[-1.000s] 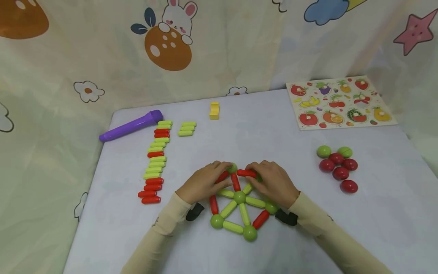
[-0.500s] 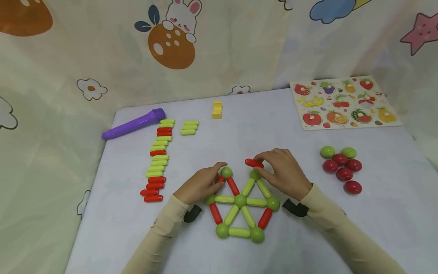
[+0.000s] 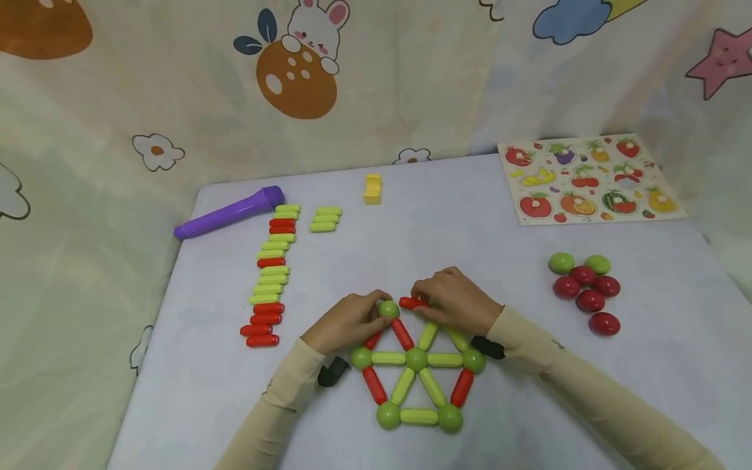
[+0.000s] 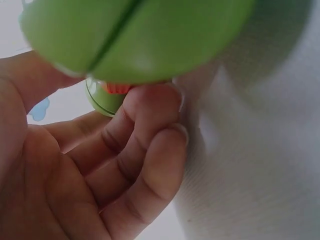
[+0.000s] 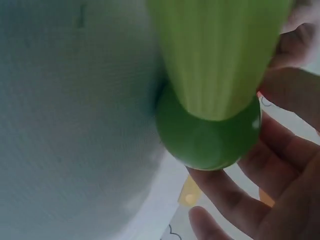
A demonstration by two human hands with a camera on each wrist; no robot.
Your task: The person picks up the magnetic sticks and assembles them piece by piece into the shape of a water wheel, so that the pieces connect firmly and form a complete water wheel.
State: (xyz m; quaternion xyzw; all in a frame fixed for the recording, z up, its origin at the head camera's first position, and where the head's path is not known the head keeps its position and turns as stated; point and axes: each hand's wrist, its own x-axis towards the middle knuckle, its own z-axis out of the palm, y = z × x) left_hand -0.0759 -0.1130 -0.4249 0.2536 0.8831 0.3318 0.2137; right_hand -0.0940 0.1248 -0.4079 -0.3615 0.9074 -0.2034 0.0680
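Observation:
Both hands are at the far side of a flat wheel-shaped frame of green balls and red and green rods, seen in the head view around its central ball (image 3: 416,359). My left hand (image 3: 346,321) grips the far left green ball (image 3: 388,309) between thumb and fingers. A red rod (image 3: 413,303) is pinched in my right hand (image 3: 458,301), its free end pointing at that ball with a small gap between. The right hand hides the far right ball in the head view; in the right wrist view a green ball (image 5: 207,142) has fingers beside it.
Left of the frame runs a column of loose red and green rods (image 3: 270,279), with a purple stick (image 3: 229,214) behind. A few green rods (image 3: 325,220), a yellow block (image 3: 373,189), a fruit puzzle board (image 3: 587,179) and several red and green balls (image 3: 590,301) lie farther off.
My right hand has come down and left with the red rod, closer to the far left ball. My left fingers have moved onto that ball. The frame has shifted slightly nearer.

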